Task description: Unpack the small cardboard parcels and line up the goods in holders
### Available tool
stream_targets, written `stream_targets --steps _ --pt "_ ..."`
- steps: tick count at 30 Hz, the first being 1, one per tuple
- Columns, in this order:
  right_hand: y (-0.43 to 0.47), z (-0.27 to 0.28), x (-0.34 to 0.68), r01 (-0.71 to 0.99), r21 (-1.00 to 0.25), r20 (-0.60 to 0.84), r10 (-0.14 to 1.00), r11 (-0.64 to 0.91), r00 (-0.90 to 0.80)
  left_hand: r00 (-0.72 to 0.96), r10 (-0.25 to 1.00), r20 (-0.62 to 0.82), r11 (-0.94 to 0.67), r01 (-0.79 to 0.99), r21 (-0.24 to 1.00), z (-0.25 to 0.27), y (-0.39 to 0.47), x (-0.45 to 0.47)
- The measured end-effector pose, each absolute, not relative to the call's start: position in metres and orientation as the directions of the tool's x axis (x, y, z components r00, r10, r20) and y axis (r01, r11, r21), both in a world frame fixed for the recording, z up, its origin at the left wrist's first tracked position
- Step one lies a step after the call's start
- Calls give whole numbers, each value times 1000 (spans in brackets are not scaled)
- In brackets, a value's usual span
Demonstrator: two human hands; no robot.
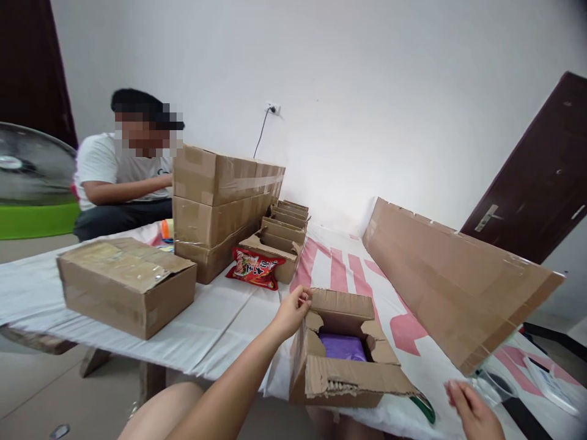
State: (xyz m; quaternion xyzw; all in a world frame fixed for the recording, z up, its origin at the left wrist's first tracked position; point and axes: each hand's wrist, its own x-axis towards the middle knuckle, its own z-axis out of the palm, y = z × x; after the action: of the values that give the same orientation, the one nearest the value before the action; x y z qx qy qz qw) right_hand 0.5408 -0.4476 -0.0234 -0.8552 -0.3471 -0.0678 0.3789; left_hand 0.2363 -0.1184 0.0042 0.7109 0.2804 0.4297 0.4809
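White cloth [220, 330] carries stacked cartons [195, 223] partly screening a co-worker [121, 165], a red packet [254, 269], a cardboard panel [449, 275] and, nearest, an open box [343, 400] whose flap [343, 303] the left hand [293, 310] touches, fingers curled, the right hand [474, 408] apart from it; whether either pinches anything, I cannot tell.

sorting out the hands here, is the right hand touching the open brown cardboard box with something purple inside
No, the right hand is apart from the open brown cardboard box, with white-and-pink cloth showing between them.
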Motion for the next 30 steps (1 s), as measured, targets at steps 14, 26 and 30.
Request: stream_targets --steps 14,26,30 --pt "-260 57 419 989 5 -203 969 145 -141 969 226 103 -510 28 860 16 -123 190" --pt "-268 77 423 981 33 153 969 191 -193 836 322 444 -541 -223 811 -12 -127 206" --pt "-276 126 439 993 -72 502 864 89 -41 746 404 529 -537 -275 798 -3 -109 191"
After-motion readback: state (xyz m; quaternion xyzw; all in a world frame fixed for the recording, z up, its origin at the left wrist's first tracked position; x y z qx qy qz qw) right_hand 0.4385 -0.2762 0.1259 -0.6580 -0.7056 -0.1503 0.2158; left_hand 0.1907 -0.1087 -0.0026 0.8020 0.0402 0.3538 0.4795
